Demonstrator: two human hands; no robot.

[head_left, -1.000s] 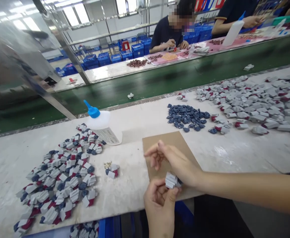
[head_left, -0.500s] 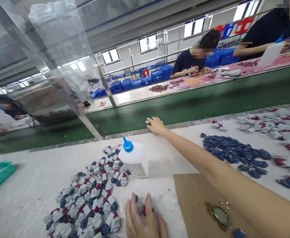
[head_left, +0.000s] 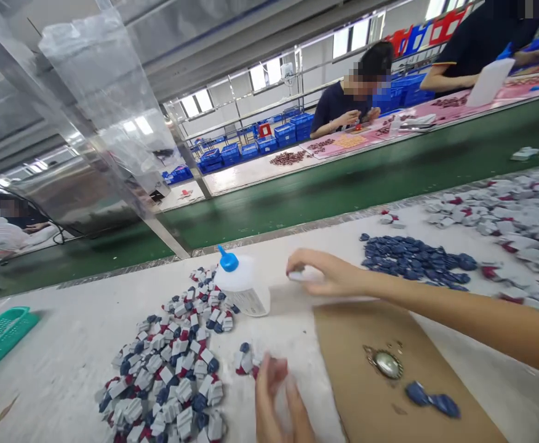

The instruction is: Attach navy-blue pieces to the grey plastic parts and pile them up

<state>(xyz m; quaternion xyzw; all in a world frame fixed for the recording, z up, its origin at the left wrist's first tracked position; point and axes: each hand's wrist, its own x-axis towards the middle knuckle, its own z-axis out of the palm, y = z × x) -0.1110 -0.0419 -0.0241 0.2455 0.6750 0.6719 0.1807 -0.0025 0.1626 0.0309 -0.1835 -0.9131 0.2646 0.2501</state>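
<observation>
Right hand [head_left: 327, 272], on my remote head view, pinches a small pale-grey piece [head_left: 306, 275]. Left hand [head_left: 279, 400], blurred, is loosely parted; just left of it lies a blocky grey, maroon and navy cluster [head_left: 245, 360], whether touching I can't tell.

Set out on the worktop [head_left: 71, 344], left to right: basket [head_left: 4, 341]; large pile of blocks [head_left: 168, 381], with bottle [head_left: 246, 292] beside its rear right end; small cluster [head_left: 245, 357], just right of the pile; cardboard sheet [head_left: 343, 351], with cap [head_left: 388, 364] on it and two chips [head_left: 418, 394] nearer the front; behind the sheet, chip heap [head_left: 412, 258]; farthest right, broad heap of parts [head_left: 532, 215]. Behind: conveyor belt [head_left: 297, 200], then second worktop [head_left: 232, 176].
</observation>
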